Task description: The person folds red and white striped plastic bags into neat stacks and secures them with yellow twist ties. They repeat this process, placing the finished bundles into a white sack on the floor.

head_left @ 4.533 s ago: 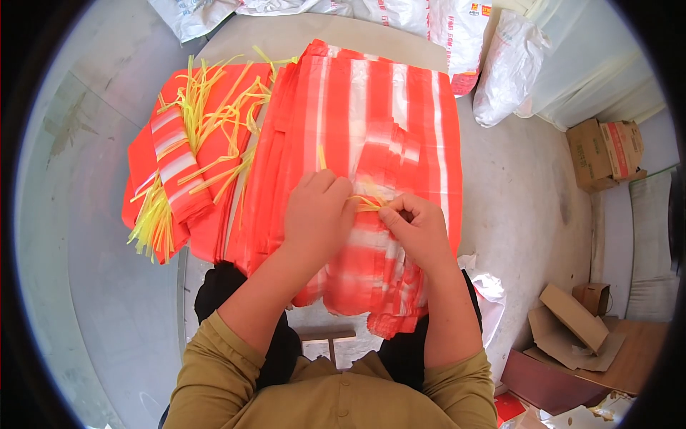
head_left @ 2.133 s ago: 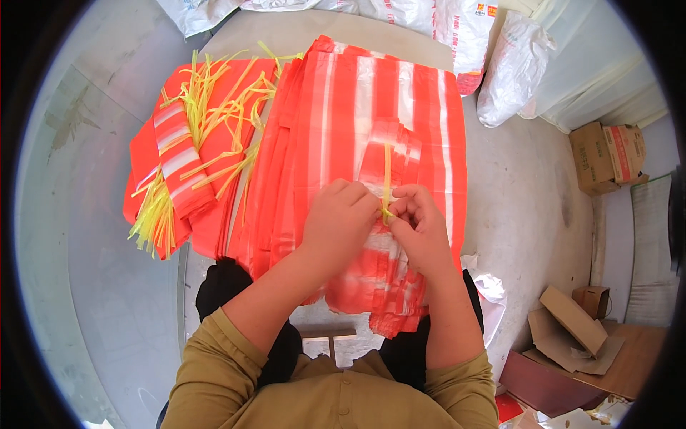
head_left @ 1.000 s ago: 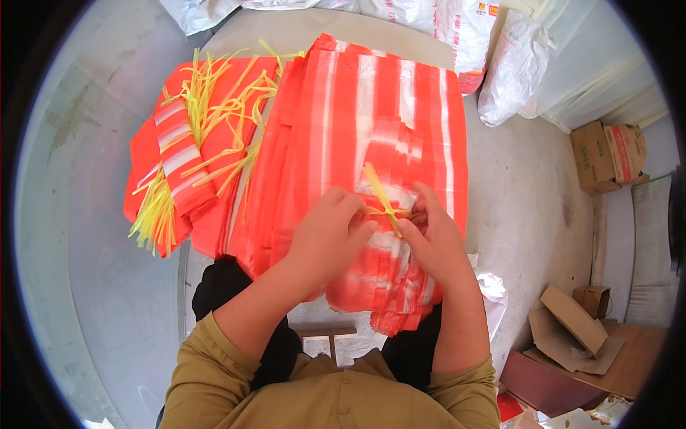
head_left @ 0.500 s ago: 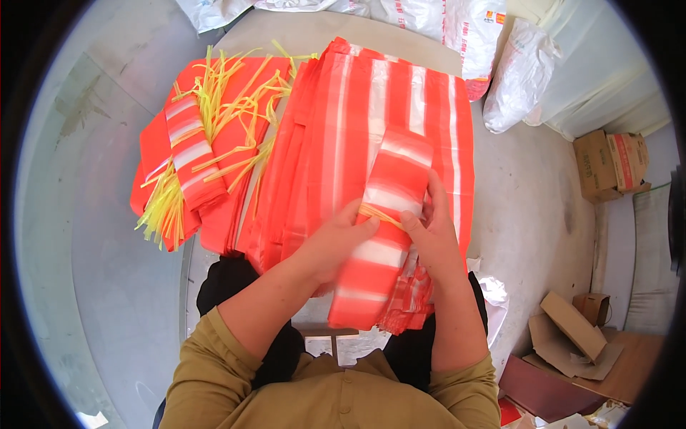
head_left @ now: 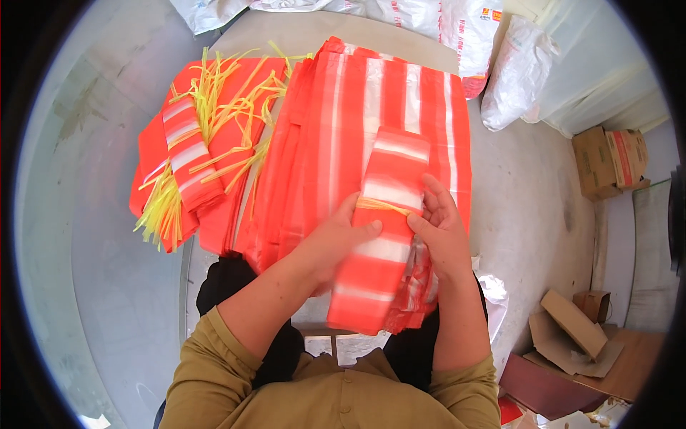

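Observation:
A folded bundle of red-and-white striped plastic bags [head_left: 389, 250] is between my hands, with a yellow tie strip [head_left: 384, 206] across its middle. My left hand [head_left: 343, 239] grips the bundle's left edge, its thumb lying over the front. At the right edge, my right hand [head_left: 439, 225] pinches the end of the strip between thumb and forefinger, the other fingers curled. Behind the bundle lies a large stack of striped bags [head_left: 307, 136]. To its left, loose yellow strips [head_left: 214, 93] are scattered over another tied bundle [head_left: 191, 154] and more red bags [head_left: 246, 75].
White printed sacks [head_left: 464, 43] stand beyond the table [head_left: 421, 39], with a stuffed white bag [head_left: 518, 71] at the far right. Cardboard boxes [head_left: 607, 161] sit by the right wall, and opened cartons [head_left: 572, 336] lie at the lower right.
My right hand has drawn slightly right and the strip now lies flatter across the bundle. The bundle has tilted a little more upright. My left hand has hardly moved.

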A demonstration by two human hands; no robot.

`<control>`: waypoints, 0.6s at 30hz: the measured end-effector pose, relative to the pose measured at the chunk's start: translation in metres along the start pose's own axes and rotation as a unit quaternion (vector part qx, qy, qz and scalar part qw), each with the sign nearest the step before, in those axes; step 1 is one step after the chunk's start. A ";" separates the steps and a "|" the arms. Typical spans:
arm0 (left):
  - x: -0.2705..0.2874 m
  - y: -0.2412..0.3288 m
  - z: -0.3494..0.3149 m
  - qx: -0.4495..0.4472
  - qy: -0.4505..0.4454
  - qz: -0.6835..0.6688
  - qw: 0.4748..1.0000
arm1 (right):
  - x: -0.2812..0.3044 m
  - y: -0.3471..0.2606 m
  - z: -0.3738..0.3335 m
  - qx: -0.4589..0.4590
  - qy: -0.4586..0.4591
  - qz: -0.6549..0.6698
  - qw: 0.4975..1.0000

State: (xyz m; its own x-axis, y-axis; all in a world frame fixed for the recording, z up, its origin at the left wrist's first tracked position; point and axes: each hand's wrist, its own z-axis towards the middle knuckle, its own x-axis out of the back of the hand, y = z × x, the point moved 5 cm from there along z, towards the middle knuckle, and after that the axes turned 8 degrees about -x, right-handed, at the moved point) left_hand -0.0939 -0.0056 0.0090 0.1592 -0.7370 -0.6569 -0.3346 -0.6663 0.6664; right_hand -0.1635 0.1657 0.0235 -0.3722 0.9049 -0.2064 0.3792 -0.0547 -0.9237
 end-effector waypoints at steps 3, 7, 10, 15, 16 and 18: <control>-0.002 -0.002 0.001 -0.003 0.001 0.008 1.000 | 0.006 0.004 0.004 0.006 0.035 0.000 0.999; -0.001 -0.003 0.003 -0.004 -0.009 0.001 1.000 | -0.001 -0.001 -0.001 -0.031 0.025 0.050 0.998; -0.006 0.000 0.000 0.012 0.010 0.032 0.999 | -0.004 0.008 -0.004 -0.019 0.010 -0.043 0.999; -0.005 -0.007 -0.003 -0.040 -0.025 0.200 0.979 | -0.001 -0.005 -0.005 0.023 0.088 -0.069 0.993; -0.004 -0.008 -0.004 -0.068 -0.047 0.286 0.955 | 0.002 -0.010 -0.004 0.032 0.101 -0.048 0.993; 0.001 -0.023 -0.001 -0.025 -0.080 0.274 0.958 | 0.002 -0.022 -0.004 0.078 0.112 -0.038 0.990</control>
State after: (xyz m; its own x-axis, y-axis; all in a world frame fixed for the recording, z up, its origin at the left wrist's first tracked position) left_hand -0.0854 0.0088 -0.0066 -0.1736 -0.9536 -0.2461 -0.2807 -0.1916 0.9405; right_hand -0.1691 0.1707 0.0451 -0.1901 0.9790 -0.0741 0.2149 -0.0322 -0.9761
